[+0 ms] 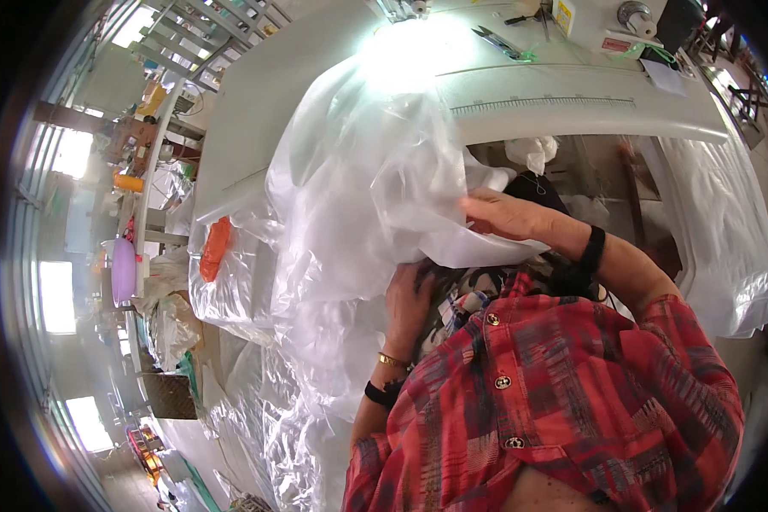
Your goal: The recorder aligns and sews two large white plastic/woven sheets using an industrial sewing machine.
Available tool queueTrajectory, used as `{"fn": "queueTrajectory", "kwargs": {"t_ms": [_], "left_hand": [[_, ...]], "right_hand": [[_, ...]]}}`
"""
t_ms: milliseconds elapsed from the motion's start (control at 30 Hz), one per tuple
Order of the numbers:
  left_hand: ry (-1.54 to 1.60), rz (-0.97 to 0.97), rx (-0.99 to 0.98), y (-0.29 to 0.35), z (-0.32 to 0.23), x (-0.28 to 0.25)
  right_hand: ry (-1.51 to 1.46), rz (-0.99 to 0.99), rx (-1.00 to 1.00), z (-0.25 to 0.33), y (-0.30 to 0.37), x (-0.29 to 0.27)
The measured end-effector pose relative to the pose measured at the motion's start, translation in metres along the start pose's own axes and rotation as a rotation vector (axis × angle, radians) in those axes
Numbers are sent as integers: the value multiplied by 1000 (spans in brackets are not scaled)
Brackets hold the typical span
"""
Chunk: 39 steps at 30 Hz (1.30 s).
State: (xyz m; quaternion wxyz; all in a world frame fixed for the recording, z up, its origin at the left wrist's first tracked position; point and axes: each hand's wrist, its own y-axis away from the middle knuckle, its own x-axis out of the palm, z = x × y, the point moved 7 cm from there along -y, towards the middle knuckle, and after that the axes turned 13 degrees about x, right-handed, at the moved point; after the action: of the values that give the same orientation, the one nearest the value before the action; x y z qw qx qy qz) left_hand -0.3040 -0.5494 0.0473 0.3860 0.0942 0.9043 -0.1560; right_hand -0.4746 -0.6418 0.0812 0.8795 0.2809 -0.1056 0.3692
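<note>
A large translucent white plastic sheet point(358, 179) hangs from the brightly lit machine area down over the table's near edge and my lap. My right hand point(505, 215) is closed on its right-hand edge, with a fold of the sheet drooping below the wrist. Low at my lap, my left hand point(410, 299) rests beside the lower edge of the sheet. Its fingertips are hidden, so its grip does not show. The spot under the lamp is washed out by glare.
A ruler scale point(542, 103) runs along the pale worktable point(589, 85). Thread snips point(497, 41) lie behind it, near a white machine housing point(602, 21). Plastic sheeting point(725, 230) drapes off the right side. An orange piece point(215, 249) lies on plastic at left.
</note>
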Motion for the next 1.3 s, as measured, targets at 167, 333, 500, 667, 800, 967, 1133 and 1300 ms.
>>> {"fn": "queueTrajectory", "kwargs": {"t_ms": [167, 333, 500, 667, 800, 967, 1133, 1300], "left_hand": [[427, -65, -476, 30, 88, 26], [344, -159, 25, -1, 50, 1], [255, -76, -55, 24, 84, 3], [148, -11, -179, 220, 123, -6], [63, 39, -310, 252, 164, -24], [-61, 102, -489, 227, 208, -50], [-175, 179, -688, 188, 240, -66], [-706, 432, -180, 208, 220, -49]], "right_hand": [[-259, -49, -8, -18, -30, 5], [-29, -166, -3, -16, -31, 0], [204, -283, -106, 3, -25, 4], [35, -333, -233, 42, 6, -3], [216, -96, -150, 36, 17, 23], [72, -85, -62, -4, 2, -1], [232, -323, 43, -25, -21, -30], [312, -374, -33, -21, -18, -26]]}}
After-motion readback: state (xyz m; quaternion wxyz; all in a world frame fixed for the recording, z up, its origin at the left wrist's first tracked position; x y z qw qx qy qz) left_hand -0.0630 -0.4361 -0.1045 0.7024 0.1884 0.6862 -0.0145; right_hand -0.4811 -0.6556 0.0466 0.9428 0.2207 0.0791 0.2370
